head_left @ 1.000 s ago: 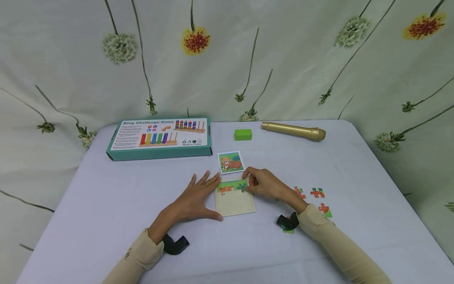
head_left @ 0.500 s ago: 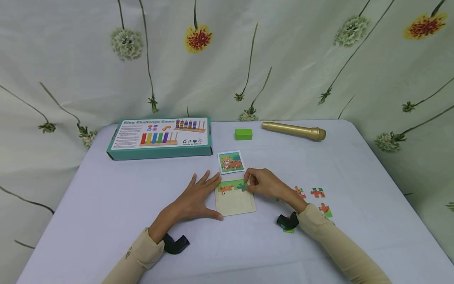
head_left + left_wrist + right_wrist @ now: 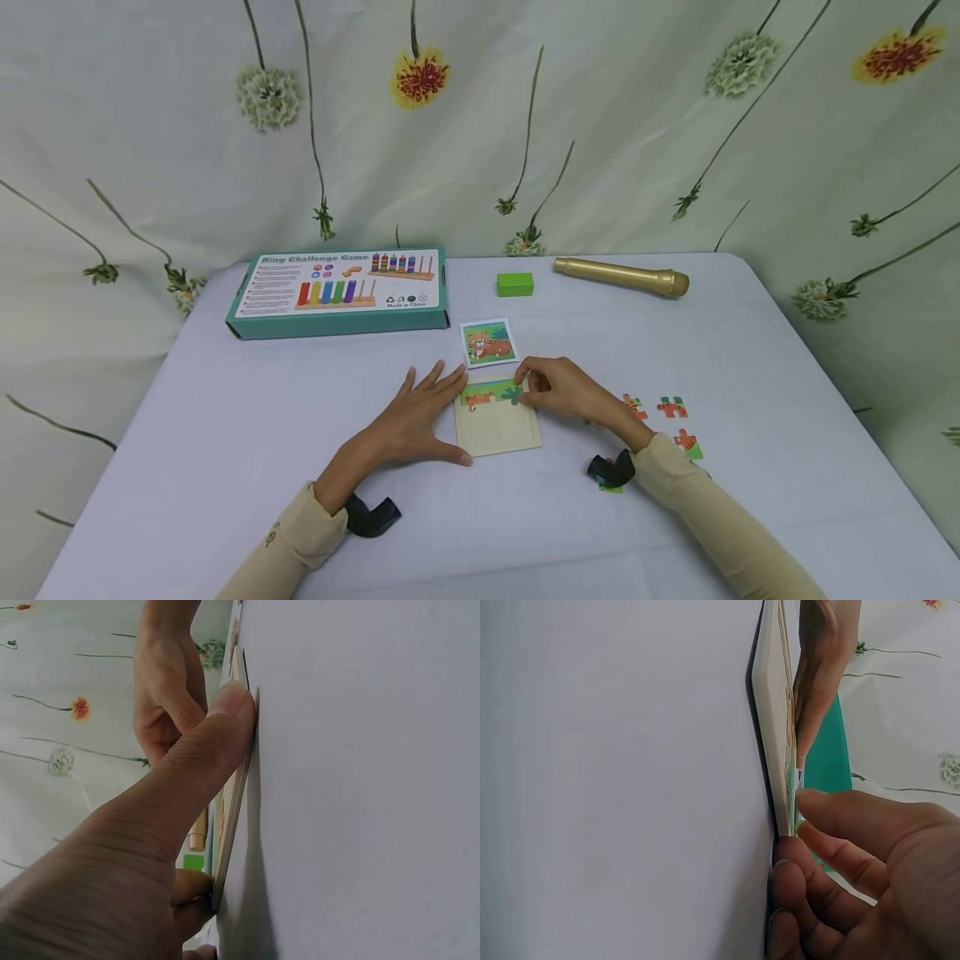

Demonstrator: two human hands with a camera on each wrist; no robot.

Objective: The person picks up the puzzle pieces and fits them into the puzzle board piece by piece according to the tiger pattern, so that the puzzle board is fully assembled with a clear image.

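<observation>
A pale wooden puzzle board [image 3: 497, 432] lies on the table with a row of pieces along its top, showing green ground and part of an orange tiger. My left hand [image 3: 411, 423] rests spread along the board's left side, its thumb at the lower left corner. With thumb and forefinger, my right hand [image 3: 564, 388] pinches a puzzle piece [image 3: 512, 394] with a dark green plant at the upper right corner. In the right wrist view, the thumb lies over the board's corner and the other fingers curl beside its edge. Just behind the board is a tiger picture card [image 3: 488, 342].
Several loose puzzle pieces [image 3: 672, 407] lie to the right, some partly hidden under my right forearm. Farther back stand a teal Ring Challenge Game box [image 3: 337, 293], a green block [image 3: 514, 284] and a gold toy microphone [image 3: 622, 277]. A flowered cloth [image 3: 600, 100] hangs behind the table.
My right hand's fingers shift very slightly at the board's upper right corner. The left hand and the board stay in place.
</observation>
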